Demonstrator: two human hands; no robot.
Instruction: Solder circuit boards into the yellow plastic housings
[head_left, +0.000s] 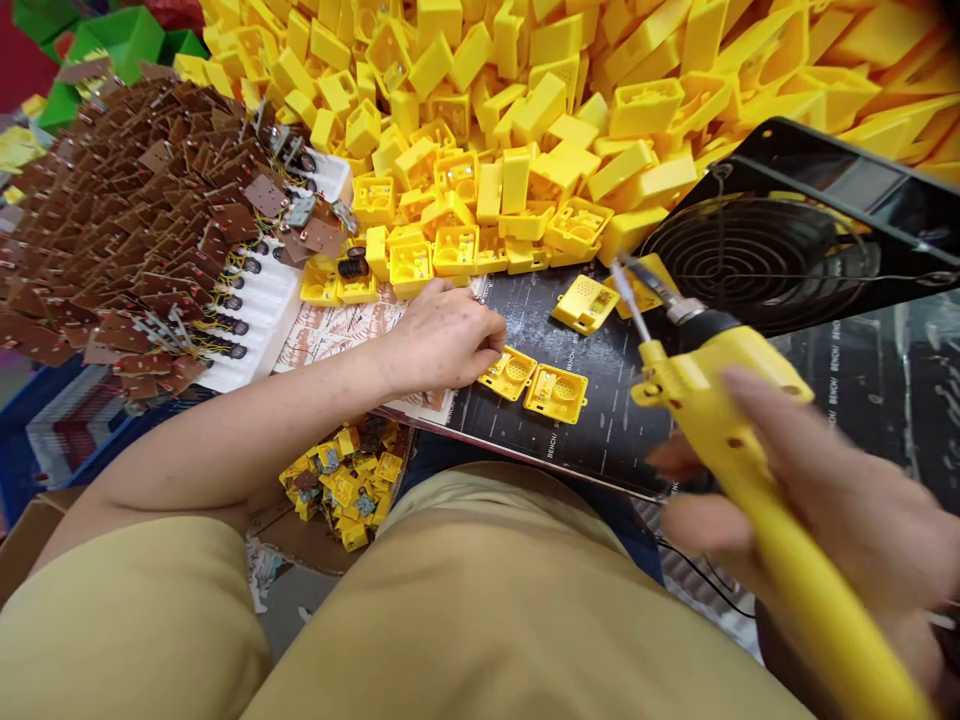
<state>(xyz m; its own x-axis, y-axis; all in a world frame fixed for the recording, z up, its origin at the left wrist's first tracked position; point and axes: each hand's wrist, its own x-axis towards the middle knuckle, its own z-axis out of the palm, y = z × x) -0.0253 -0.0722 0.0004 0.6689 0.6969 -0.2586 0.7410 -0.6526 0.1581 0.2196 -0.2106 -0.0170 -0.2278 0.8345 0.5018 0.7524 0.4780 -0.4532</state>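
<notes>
My right hand (832, 490) is wrapped around a yellow soldering gun (739, 410), raised over the right side of the bench and partly blurred. Its metal tip and thin feed tube point away toward the pile. My left hand (450, 335) rests low on the bench with curled fingers, pinching the left edge of an open yellow plastic casing (511, 374). A second open casing (556, 393) lies just right of that one, with a round speaker grille inside. Farther back sit a closed-looking yellow casing (585, 303) and another casing (651, 282), partly behind the gun's tip.
A black fan (739, 250) stands at the right. Yellow casings (465, 180) are heaped across the back. Brown circuit boards (142, 210) pile up at the left, beside a white foam strip (262, 310) holding small black round parts. Below the bench is a box of yellow parts (349, 490).
</notes>
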